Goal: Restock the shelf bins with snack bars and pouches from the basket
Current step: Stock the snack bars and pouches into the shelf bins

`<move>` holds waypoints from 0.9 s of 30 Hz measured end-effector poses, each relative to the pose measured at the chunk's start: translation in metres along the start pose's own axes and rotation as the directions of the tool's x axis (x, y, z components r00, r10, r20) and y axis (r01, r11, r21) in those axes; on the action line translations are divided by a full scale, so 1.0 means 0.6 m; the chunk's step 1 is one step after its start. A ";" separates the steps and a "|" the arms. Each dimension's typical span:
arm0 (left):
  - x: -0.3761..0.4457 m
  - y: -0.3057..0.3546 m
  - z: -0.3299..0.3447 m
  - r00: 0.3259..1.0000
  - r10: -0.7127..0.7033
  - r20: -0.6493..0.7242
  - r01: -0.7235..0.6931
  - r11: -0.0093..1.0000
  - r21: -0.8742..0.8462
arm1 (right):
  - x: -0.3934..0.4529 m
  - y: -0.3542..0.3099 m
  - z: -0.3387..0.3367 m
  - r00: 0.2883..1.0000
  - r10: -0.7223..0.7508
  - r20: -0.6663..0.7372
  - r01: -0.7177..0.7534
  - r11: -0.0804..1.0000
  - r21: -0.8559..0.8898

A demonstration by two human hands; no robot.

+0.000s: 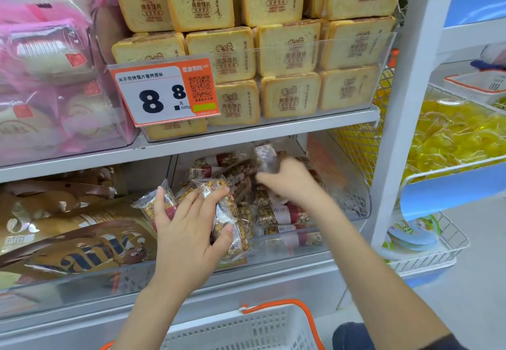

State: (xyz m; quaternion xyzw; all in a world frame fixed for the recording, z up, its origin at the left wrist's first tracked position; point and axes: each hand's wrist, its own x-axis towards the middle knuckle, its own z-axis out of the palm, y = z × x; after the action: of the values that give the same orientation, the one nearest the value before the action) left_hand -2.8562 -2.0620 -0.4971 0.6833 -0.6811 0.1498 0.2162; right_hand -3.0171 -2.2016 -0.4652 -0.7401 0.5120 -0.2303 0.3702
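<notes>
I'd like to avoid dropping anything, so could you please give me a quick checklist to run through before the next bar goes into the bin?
1. Left hand grips its snack bars: ok, fingers curl round several.
2. Right hand holds a bar: ok, though blurred by motion.
3. Both hands are over the clear bin: ok.
4. Room in the bin: ok, space shows at its right end.
5. Bars already in the bin lie tidy: not ok, they are jumbled.
6. Stock left in the basket: cannot tell, only its rim and wall show.
</notes>
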 end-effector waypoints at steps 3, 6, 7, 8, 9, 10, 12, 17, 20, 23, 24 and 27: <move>0.000 0.000 0.001 1.000 -0.002 -0.001 0.002 1.000 -0.001 | 0.010 0.045 -0.056 0.998 0.044 0.054 -0.021 0.927 -0.374; 0.000 0.001 0.001 1.000 -0.003 -0.001 0.003 1.000 0.003 | 0.027 0.086 -0.054 0.992 0.111 0.068 -0.053 0.824 -0.565; 0.000 0.002 0.001 1.000 -0.003 -0.002 0.003 1.000 0.003 | 0.032 0.091 -0.049 0.992 0.105 0.074 -0.041 0.803 -0.595; 0.001 0.002 0.001 1.000 -0.004 -0.004 0.004 1.000 0.001 | 0.037 0.093 -0.044 0.993 0.083 0.080 -0.019 0.800 -0.600; 0.001 0.002 0.001 1.000 -0.005 -0.005 0.005 1.000 -0.001 | 0.044 0.095 -0.038 0.994 0.053 0.091 0.011 0.807 -0.591; 0.001 0.002 0.001 1.000 -0.007 -0.005 0.007 1.000 -0.003 | 0.049 0.093 -0.032 0.995 0.011 0.103 0.051 0.817 -0.574; 0.001 0.002 0.001 1.000 -0.008 -0.007 0.008 1.000 -0.009 | 0.062 0.095 -0.011 0.993 -0.051 0.110 0.105 0.818 -0.566; 0.000 0.002 0.000 1.000 -0.013 -0.004 0.013 1.000 -0.023 | 0.066 0.100 -0.001 0.992 -0.104 0.073 0.123 0.934 -0.335; 0.000 0.002 0.002 1.000 -0.009 -0.003 0.009 1.000 -0.016 | 0.051 0.115 -0.037 0.997 -0.020 -0.076 -0.013 0.909 -0.417; -0.001 0.001 0.003 1.000 -0.014 -0.002 0.014 1.000 -0.020 | 0.039 0.127 -0.043 0.990 0.056 -0.131 -0.105 0.908 -0.405; -0.001 0.002 0.002 1.000 -0.018 -0.002 0.018 1.000 -0.019 | 0.039 0.131 -0.038 0.990 0.059 -0.130 -0.107 0.910 -0.400; -0.002 0.004 0.001 1.000 -0.028 -0.006 0.028 0.999 -0.018 | 0.043 0.132 -0.026 0.993 0.044 -0.112 -0.088 0.900 -0.427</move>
State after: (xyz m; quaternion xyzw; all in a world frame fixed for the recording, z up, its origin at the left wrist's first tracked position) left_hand -2.8587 -2.0612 -0.4981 0.6906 -0.6720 0.1428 0.2263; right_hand -3.0652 -2.2461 -0.5186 -0.7733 0.5930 -0.1352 0.1791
